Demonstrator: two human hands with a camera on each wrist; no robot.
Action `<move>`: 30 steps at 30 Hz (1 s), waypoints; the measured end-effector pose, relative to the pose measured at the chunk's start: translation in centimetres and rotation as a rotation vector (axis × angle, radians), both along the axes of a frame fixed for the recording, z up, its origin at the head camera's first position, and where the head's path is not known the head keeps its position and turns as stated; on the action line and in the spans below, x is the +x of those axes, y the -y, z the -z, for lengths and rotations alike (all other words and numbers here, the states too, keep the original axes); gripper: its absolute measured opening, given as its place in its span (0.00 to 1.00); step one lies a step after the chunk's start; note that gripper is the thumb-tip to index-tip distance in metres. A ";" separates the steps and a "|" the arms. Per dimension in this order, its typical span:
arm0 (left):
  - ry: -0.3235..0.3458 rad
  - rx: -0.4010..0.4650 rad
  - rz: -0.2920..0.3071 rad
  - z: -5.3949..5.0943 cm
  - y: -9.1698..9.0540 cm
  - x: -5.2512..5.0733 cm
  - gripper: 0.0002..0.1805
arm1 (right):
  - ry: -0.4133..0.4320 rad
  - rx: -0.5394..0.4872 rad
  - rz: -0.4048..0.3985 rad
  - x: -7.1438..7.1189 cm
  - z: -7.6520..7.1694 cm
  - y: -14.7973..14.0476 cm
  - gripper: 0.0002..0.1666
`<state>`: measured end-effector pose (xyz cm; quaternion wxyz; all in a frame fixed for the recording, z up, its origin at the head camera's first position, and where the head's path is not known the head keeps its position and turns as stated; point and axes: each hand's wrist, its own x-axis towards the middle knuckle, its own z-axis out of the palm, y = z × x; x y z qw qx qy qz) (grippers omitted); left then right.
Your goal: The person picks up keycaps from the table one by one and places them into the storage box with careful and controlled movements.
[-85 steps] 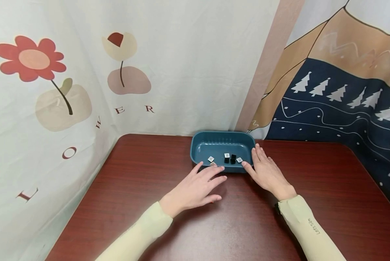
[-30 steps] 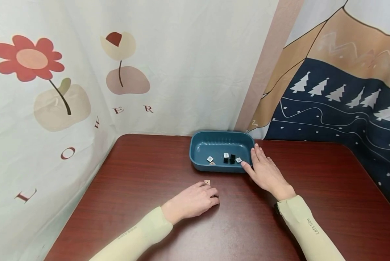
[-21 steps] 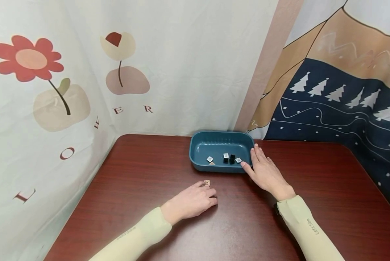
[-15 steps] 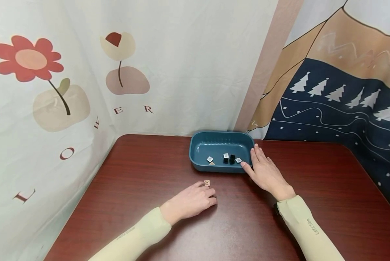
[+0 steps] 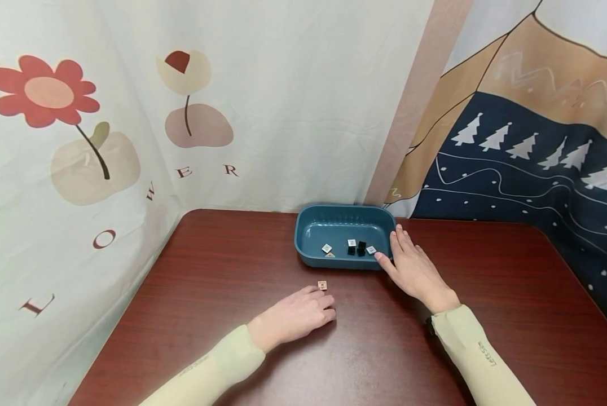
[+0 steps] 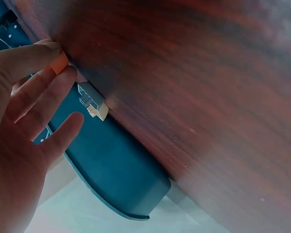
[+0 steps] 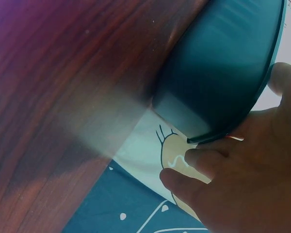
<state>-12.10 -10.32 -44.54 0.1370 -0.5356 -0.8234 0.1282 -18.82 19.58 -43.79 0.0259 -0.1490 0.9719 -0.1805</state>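
Two hands are occupied: the left hand [image 5: 297,317], drawn slightly back, uncovers the cream block [image 5: 322,285] on the table [image 5: 207,270] near the tray [image 5: 344,263], so its thumb-and-finger pinch appears confined to the orange block [image 6: 59,63], while the right hand [image 5: 418,273] rests, fingers extended, against the tray.

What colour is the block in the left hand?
The block shows orange, clearest in the left wrist view.

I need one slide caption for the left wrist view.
The left hand pinches an orange piece near a teal tray on a brown table.
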 end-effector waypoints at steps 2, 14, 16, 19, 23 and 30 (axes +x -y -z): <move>0.000 0.000 -0.001 -0.1 0.1 0.1 0.09 | -0.002 0.000 0.000 0.0 0.0 0.0 0.53; 0.034 0.085 0.003 -1.3 0.7 0.1 0.11 | 0.004 -0.003 0.002 0.0 0.0 0.0 0.55; 0.056 0.119 -0.002 -1.6 0.8 -0.1 0.12 | 0.007 -0.004 0.002 0.1 0.0 0.0 0.55; 0.090 0.169 -0.011 -2.3 1.0 -0.3 0.14 | 0.009 -0.004 0.003 0.1 0.0 0.0 0.55; 0.138 0.259 -0.014 -3.0 1.4 -0.8 0.15 | 0.006 -0.002 0.001 0.1 0.0 0.1 0.55; 0.131 0.457 0.032 -4.1 1.9 -2.0 0.16 | 0.000 0.000 0.001 0.0 0.0 0.0 0.54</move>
